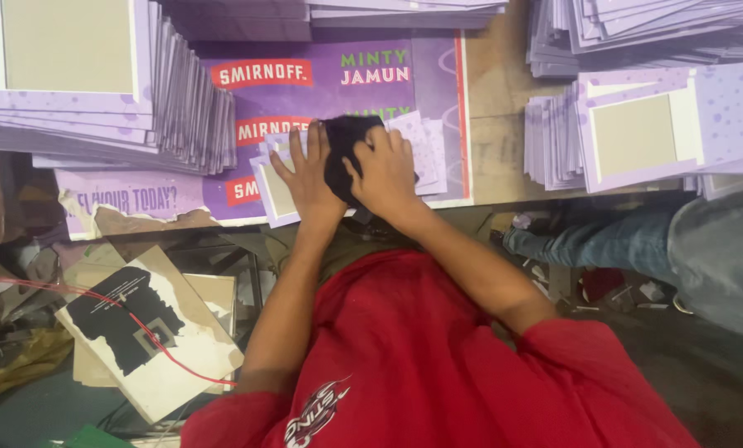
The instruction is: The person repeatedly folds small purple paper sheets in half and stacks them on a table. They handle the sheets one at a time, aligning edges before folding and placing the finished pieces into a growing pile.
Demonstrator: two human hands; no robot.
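My left hand [305, 174] lies flat, fingers spread, on a small stack of purple cardboard pieces [425, 149] at the table's near edge. A black cloth [345, 141] is bunched under my right hand [384, 170], which presses it onto the same stack. The stack lies on a large purple printed sheet [305, 95] covering the table. My red sleeves and shirt fill the lower part of the view.
Tall stacks of purple cards with grey windows stand at the left [81, 91], the top right [637, 33] and the right [637, 137]. Another person's jeans leg [604, 241] shows at right. Torn cardboard [147, 332] and a red wire lie on the floor at lower left.
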